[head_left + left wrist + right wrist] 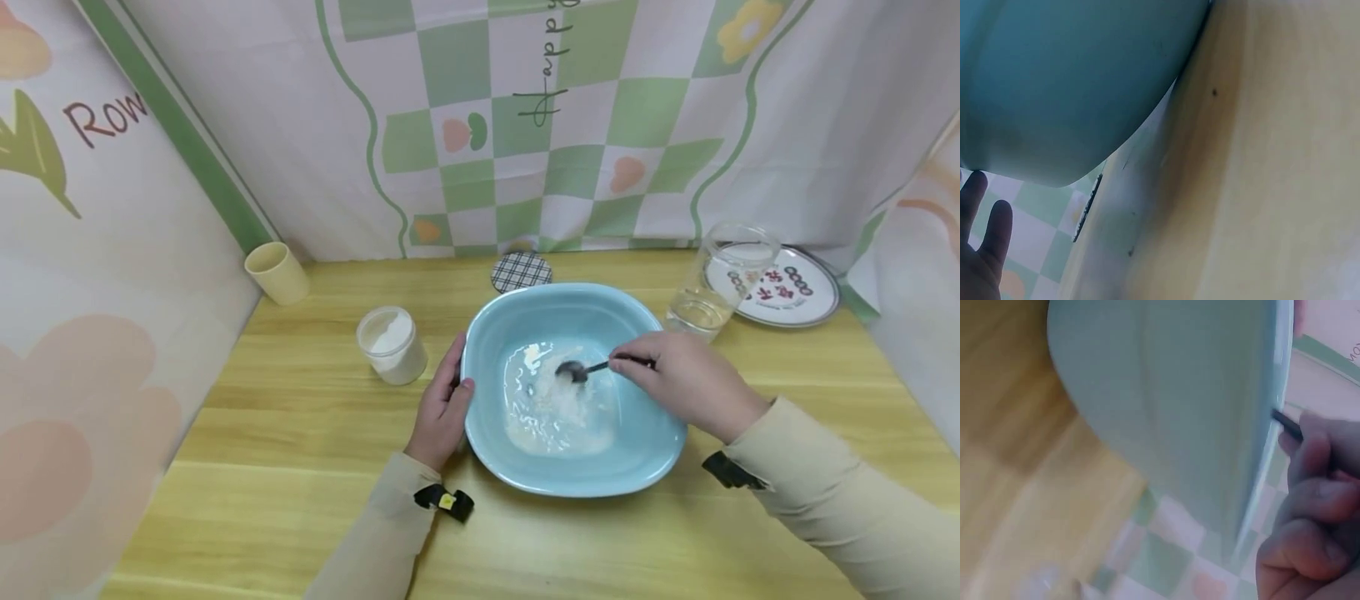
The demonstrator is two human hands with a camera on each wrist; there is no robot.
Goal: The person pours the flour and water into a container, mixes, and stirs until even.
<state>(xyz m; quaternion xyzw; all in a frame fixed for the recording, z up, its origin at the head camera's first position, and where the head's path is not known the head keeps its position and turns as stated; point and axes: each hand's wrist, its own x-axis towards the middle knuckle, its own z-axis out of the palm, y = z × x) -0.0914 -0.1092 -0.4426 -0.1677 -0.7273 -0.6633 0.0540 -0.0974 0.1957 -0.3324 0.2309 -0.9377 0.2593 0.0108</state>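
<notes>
Our left grip [438,417] holds the blue basin [570,477], presumably steadying it on the surface [285,500]. Our right grip [686,382] pinches the spoon [574,372] by its handle [597,367] (likely for reach), head at the white powder [567,408].

You get a bright head view, with glints on the white mixture [558,421] and motion blur on the spoon [573,372]. Your wrist views are dimmer and softer, the left showing shadow across the table [1194,162] beside the basin [1079,81].

"Row" [107,119] on left curtain [82,258], sideways "Happy" [551,71] on back curtain [300,133], illegible red characters [776,284] on plate [819,305], desk's [285,500] far right corner
</notes>
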